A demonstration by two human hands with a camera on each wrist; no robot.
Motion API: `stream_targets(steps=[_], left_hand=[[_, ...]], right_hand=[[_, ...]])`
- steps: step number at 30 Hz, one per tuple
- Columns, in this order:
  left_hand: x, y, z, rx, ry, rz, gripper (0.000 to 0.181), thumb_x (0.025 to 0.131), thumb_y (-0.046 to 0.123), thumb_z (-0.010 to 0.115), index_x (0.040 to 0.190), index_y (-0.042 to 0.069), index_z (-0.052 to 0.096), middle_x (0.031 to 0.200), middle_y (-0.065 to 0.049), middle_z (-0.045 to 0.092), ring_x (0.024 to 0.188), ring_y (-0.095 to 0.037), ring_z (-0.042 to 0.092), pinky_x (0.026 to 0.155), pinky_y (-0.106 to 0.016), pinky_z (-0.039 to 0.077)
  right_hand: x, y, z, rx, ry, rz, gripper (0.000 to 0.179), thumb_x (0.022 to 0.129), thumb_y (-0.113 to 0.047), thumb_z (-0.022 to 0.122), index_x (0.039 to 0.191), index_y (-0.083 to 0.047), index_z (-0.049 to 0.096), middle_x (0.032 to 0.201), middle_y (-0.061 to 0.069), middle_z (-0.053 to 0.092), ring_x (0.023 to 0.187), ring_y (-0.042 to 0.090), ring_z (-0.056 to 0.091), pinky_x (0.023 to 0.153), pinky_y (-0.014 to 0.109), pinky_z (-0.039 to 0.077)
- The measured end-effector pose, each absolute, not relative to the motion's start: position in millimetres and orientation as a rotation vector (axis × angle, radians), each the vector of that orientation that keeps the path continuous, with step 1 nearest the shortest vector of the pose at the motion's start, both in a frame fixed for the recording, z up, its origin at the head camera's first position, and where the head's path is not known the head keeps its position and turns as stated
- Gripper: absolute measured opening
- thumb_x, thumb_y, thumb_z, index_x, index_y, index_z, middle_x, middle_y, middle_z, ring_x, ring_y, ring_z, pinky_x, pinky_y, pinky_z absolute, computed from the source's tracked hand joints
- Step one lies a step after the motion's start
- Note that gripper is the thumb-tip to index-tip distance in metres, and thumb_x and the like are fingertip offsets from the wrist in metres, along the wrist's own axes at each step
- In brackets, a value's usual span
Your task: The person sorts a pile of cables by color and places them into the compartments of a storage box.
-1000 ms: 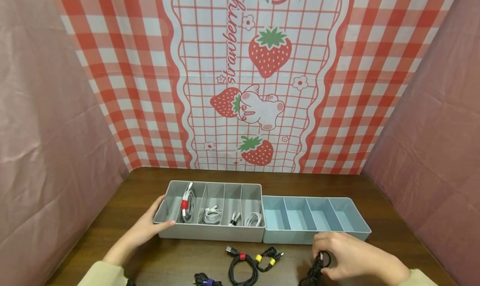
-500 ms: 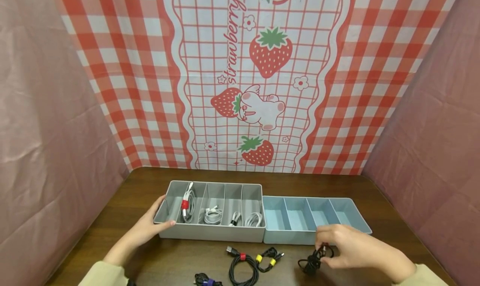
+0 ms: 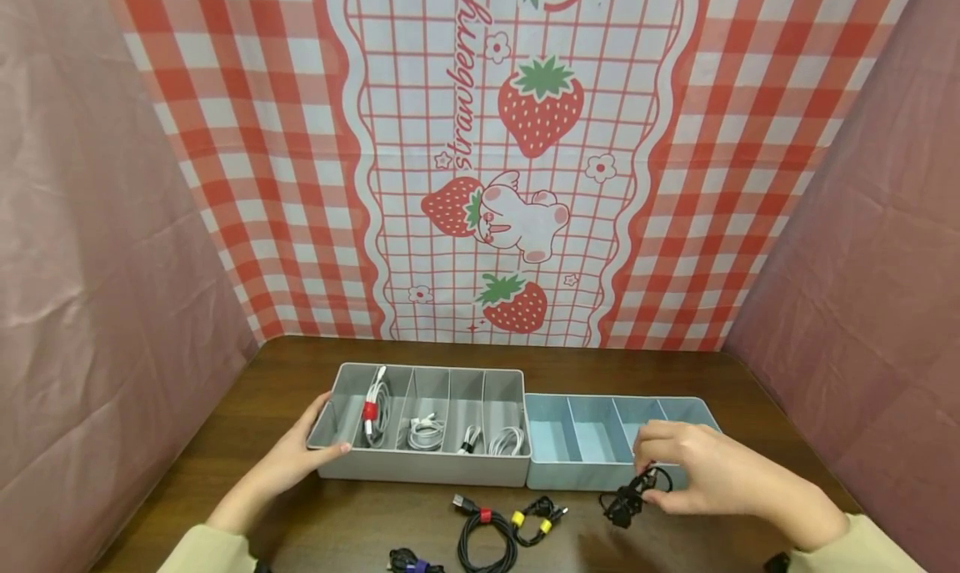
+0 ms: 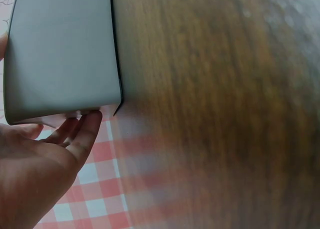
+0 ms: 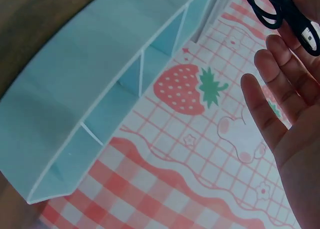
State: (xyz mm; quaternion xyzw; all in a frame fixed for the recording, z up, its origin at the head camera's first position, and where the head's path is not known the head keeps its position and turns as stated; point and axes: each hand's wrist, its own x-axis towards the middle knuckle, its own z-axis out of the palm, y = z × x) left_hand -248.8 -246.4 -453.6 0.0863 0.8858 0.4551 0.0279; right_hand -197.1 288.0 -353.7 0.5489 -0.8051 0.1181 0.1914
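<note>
My right hand (image 3: 705,474) pinches a bundled black cable (image 3: 627,501) between thumb and fingertips, above the table in front of the blue divided box (image 3: 573,474). In the right wrist view the black cable (image 5: 282,6) loops at the upper right, and the other fingers stretch out away from it. My left hand (image 3: 285,460) holds the left end of the grey divided box (image 3: 423,466), thumb over the front rim and fingers against the end wall. The left wrist view has those fingers (image 4: 85,134) touching the end of the grey box (image 4: 60,49).
Inside the grey box lie several white cables, one tied with a red strap (image 3: 371,410). On the table in front are a black cable with a red tie (image 3: 486,540), one with yellow ties (image 3: 534,523) and one with a purple tie (image 3: 414,563). A checked strawberry cloth (image 3: 517,139) hangs behind.
The right hand has lifted the black cable up off the table toward the blue box, moving forward and slightly right. The left hand has stayed on the grey box.
</note>
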Motion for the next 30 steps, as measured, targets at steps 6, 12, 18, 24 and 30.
stream_targets(steps=[6, 12, 18, 24, 30], left_hand=[[-248.2, -245.8, -453.0, 0.268, 2.744, 1.387, 0.089, 0.085, 0.03, 0.069, 0.151, 0.013, 0.012, 0.147, -0.03, 0.026, 0.129, -0.047, 0.034, 0.101, -0.062, 0.029], [-247.6, -245.3, -451.9, 0.266, 2.751, 1.375, 0.089, 0.085, 0.03, 0.069, 0.151, 0.013, 0.012, 0.147, -0.031, 0.025, 0.129, -0.048, 0.033, 0.101, -0.062, 0.029], [-247.3, -245.6, -452.2, 0.263, 2.754, 1.373, 0.089, 0.085, 0.03, 0.069, 0.151, 0.013, 0.012, 0.147, -0.031, 0.025, 0.129, -0.048, 0.033, 0.101, -0.062, 0.029], [-247.9, -245.6, -452.9, 0.276, 2.754, 1.387, 0.089, 0.085, 0.029, 0.069, 0.151, 0.012, 0.012, 0.147, -0.031, 0.025, 0.129, -0.048, 0.033, 0.101, -0.062, 0.028], [-247.7, -245.5, -452.0, 0.281, 2.759, 1.388, 0.089, 0.085, 0.029, 0.069, 0.151, 0.012, 0.012, 0.147, -0.031, 0.025, 0.129, -0.048, 0.033, 0.101, -0.062, 0.028]], right_hand=[[-199.2, 289.2, -342.6, 1.522, -2.224, 0.336, 0.034, 0.063, -0.017, 0.083, 0.088, -0.024, 0.061, 0.092, -0.015, 0.054, 0.081, -0.002, 0.053, 0.064, 0.012, 0.042], [-199.7, 289.9, -331.1, 1.495, -2.267, 0.317, 0.028, 0.069, -0.021, 0.082, 0.089, -0.025, 0.062, 0.093, -0.016, 0.053, 0.082, -0.004, 0.053, 0.065, 0.012, 0.042], [-204.3, 289.6, -322.3, 1.466, -2.245, 0.281, 0.023, 0.074, -0.026, 0.079, 0.09, -0.025, 0.062, 0.093, -0.016, 0.054, 0.081, -0.004, 0.054, 0.066, 0.012, 0.043], [-207.7, 288.1, -315.6, 1.399, -2.277, 0.229, 0.02, 0.075, -0.027, 0.077, 0.089, -0.026, 0.063, 0.093, -0.018, 0.054, 0.081, -0.007, 0.052, 0.067, 0.012, 0.044], [-213.0, 285.3, -311.4, 1.344, -2.285, 0.198, 0.022, 0.072, -0.028, 0.079, 0.088, -0.026, 0.063, 0.091, -0.019, 0.054, 0.081, -0.004, 0.05, 0.07, 0.014, 0.041]])
